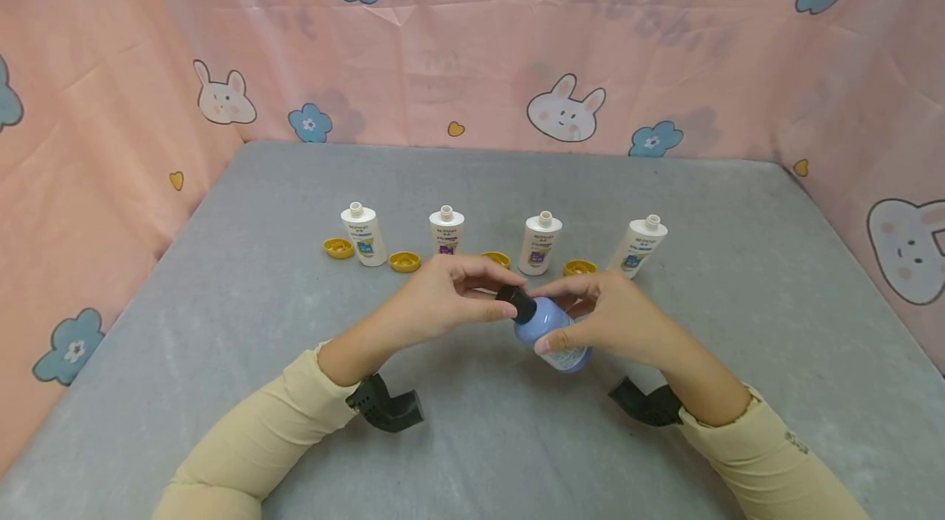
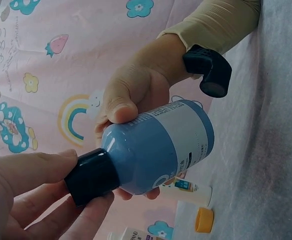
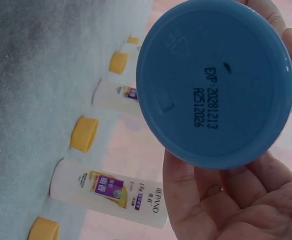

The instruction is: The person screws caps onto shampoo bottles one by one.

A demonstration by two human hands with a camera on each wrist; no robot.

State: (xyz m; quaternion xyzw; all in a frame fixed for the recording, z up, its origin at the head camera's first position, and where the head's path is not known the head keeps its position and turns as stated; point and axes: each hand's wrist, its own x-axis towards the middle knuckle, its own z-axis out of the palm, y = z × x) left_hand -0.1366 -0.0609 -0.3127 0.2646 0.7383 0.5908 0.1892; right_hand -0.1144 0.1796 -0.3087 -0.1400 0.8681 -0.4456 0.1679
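Observation:
A blue bottle (image 1: 547, 323) with a white label is held tilted above the grey table, its base turned toward the right wrist camera. My right hand (image 1: 618, 319) grips its body, thumb on the near side and fingers behind. The black cap (image 2: 92, 176) is on the bottle's neck, and my left hand (image 1: 443, 290) pinches it between thumb and fingers. Printed date text shows on the blue base (image 3: 216, 85) in the right wrist view.
Several white bottles without caps, such as the leftmost one (image 1: 365, 236) and the rightmost one (image 1: 639, 244), stand in a row behind the hands. Yellow caps, among them one at the left (image 1: 339, 248), lie beside them. A pink patterned curtain (image 1: 458, 36) surrounds the grey table (image 1: 472, 454).

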